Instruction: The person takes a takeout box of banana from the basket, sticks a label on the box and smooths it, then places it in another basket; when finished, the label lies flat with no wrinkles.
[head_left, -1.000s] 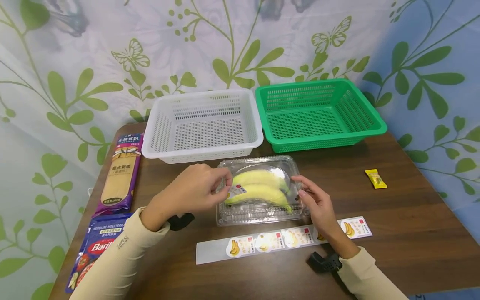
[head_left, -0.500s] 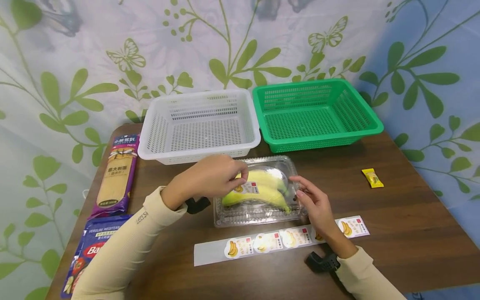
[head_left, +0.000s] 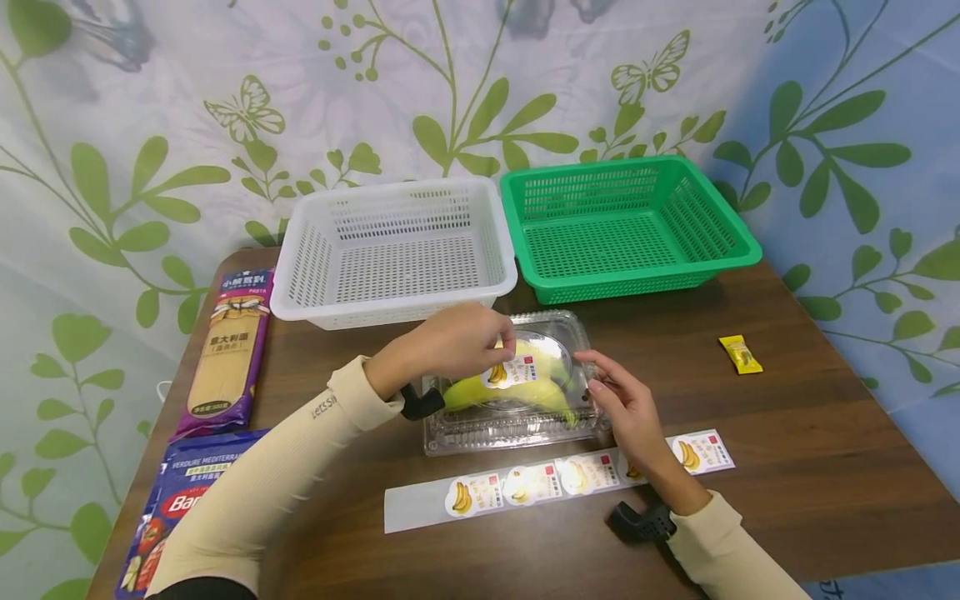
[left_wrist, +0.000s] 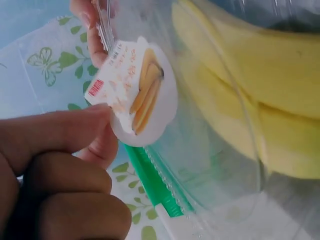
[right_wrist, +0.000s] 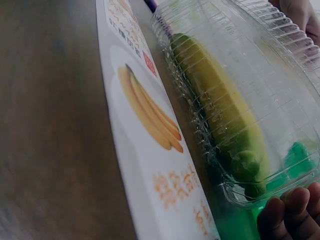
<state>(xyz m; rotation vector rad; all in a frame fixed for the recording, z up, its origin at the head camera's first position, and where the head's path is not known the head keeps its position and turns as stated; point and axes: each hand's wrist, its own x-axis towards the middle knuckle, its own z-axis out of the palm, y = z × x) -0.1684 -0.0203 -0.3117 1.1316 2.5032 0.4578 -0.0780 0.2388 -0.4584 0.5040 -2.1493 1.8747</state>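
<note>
A banana sticker [head_left: 510,372], white with a red mark, is pinched by my left hand [head_left: 465,340] between thumb and index finger. The left wrist view shows this sticker [left_wrist: 145,95] held by its edge over the clear lid. Below is a clear plastic clamshell box [head_left: 487,435], closed, with yellow bananas [head_left: 480,393] inside. My right hand [head_left: 633,412] rests its fingertips against the box's right side, index finger and thumb apart. In the right wrist view, fingertips [right_wrist: 295,205] touch the corner of the box [right_wrist: 235,197].
A strip of banana stickers [head_left: 420,505] lies in front of the box, partly under my right wrist. Behind stand a white basket [head_left: 393,310] and a green basket [head_left: 645,283]. Pasta [head_left: 228,350] and a blue Barilla pouch [head_left: 202,467] lie left; a small yellow packet [head_left: 741,354] lies right.
My left hand has moved right with the sticker, from the box's left edge to over the middle of the lid. The right hand has stayed at the box's right side.
</note>
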